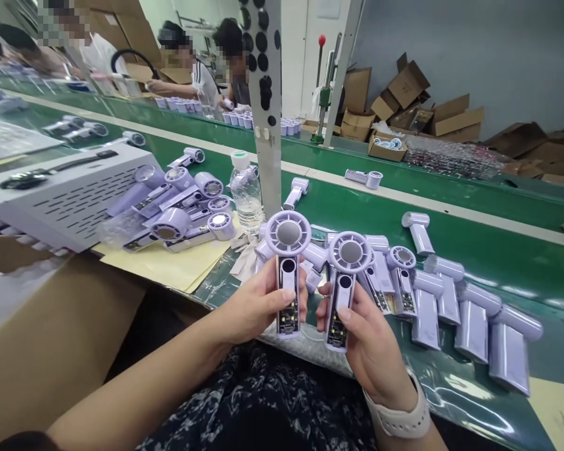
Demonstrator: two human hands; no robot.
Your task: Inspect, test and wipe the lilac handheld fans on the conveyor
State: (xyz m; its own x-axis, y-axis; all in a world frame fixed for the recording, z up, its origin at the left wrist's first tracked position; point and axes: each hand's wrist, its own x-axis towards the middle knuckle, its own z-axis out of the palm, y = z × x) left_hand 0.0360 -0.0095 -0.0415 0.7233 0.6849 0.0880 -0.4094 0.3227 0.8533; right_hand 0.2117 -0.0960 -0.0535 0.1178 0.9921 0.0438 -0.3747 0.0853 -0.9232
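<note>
Head view: one lilac fan (288, 263) upright in left hand (254, 307), another fan (345, 275) in right hand (369, 341).

Left hand (256, 307) and right hand (364, 341) raised, each grip closed.

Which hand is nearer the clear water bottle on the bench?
Left. The left hand, gripping one lilac fan, sits just below the water bottle. The right hand, gripping another fan, is farther off to the right.

Water bottle (245, 191) beside grey pole (269, 113), white vented box (61, 188), yellow paper (169, 263), cardboard cartons (407, 94) at the back wall.
</note>
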